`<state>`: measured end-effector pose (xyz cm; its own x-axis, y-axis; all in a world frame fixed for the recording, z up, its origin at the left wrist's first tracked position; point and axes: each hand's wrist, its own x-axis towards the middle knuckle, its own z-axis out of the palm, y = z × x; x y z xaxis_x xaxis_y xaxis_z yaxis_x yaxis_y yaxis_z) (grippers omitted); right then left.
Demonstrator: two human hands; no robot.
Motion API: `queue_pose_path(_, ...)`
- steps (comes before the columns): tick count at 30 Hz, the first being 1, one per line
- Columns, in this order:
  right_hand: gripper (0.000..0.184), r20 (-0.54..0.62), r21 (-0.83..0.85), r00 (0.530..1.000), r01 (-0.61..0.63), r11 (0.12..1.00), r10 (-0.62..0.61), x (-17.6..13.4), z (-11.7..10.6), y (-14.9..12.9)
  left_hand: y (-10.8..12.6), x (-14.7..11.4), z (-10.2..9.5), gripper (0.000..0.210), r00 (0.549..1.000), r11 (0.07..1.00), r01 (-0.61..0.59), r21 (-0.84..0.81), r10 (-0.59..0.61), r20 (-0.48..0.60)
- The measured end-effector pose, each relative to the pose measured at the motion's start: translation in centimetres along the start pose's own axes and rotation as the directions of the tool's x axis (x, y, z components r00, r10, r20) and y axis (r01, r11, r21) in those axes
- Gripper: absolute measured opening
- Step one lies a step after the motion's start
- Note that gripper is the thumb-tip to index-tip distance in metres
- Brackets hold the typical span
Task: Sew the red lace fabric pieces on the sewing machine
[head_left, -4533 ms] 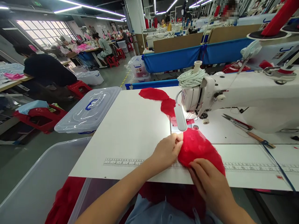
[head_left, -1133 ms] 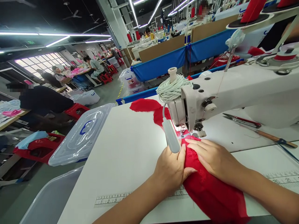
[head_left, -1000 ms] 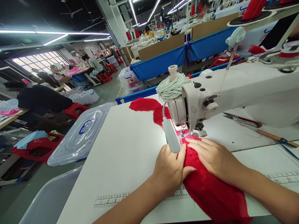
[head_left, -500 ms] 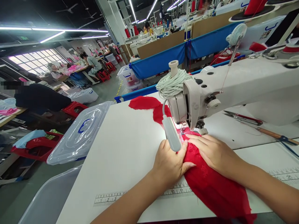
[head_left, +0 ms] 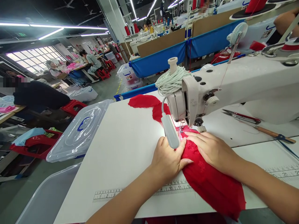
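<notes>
Red lace-patterned fabric runs under the needle area of a white sewing machine and hangs over the table's front edge. My left hand rests at the fabric's left edge, thumb and index finger apart and touching it. Its other fingers are partly hidden behind a grey lamp. On top of the fabric lies my right hand, fingers stretched toward the presser foot. Beyond the needle, more red fabric pieces spread over the white tabletop.
Thread snips and a wooden-handled tool lie right of the machine head. Pale green cord is coiled on top of it. A lidded clear bin stands left of the table. Other people sit at stations farther back.
The fabric's hanging end has shifted slightly up and left, toward the needle. Both hands keep nearly the same pose on it. An arm has appeared at the far upper right.
</notes>
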<state>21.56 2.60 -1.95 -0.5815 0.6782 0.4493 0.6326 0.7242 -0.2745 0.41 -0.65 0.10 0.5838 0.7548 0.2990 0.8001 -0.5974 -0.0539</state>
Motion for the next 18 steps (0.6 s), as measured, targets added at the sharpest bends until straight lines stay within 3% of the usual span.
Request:
queue_pose_path(6, 0.042, -0.007, -0.005, 1.0, -0.02, 1.0, 0.02, 0.1, 0.17, -0.11, -0.01, 0.1, -0.06, 0.065, 0.999, 1.0, 0.014, 0.015, -0.015, 0.034)
queue_pose_path(18, 0.038, -0.014, 0.009, 1.0, 0.018, 1.0, -0.018, 0.35, -0.01, 0.17, -0.37, -0.13, 0.54, 0.067, 1.0, 0.997, -0.002, 0.071, 0.002, 0.0)
